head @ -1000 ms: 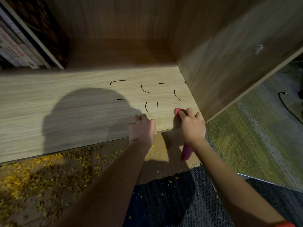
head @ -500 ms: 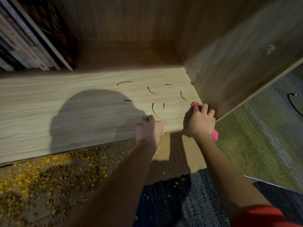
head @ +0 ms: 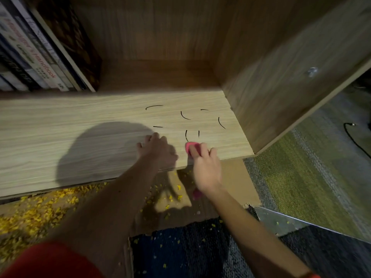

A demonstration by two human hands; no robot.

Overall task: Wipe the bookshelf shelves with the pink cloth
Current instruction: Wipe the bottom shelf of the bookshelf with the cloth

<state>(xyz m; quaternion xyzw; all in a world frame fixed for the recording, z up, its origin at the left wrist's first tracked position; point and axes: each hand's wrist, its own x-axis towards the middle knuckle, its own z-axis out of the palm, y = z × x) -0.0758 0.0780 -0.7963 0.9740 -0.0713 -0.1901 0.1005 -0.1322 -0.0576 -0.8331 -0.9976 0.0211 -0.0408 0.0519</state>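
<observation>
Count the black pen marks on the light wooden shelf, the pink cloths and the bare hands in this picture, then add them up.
Black pen marks on the light wooden shelf: 7
Pink cloth: 1
Bare hands: 2, the left hand and the right hand
Total: 10

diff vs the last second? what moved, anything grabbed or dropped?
The right hand slid the pink cloth left along the front edge of the shelf, from near the right corner to just below the black marks. The left hand shifted slightly left and opened out. Nothing grabbed or released. Marks, books and yellow crumbs unchanged.
</observation>
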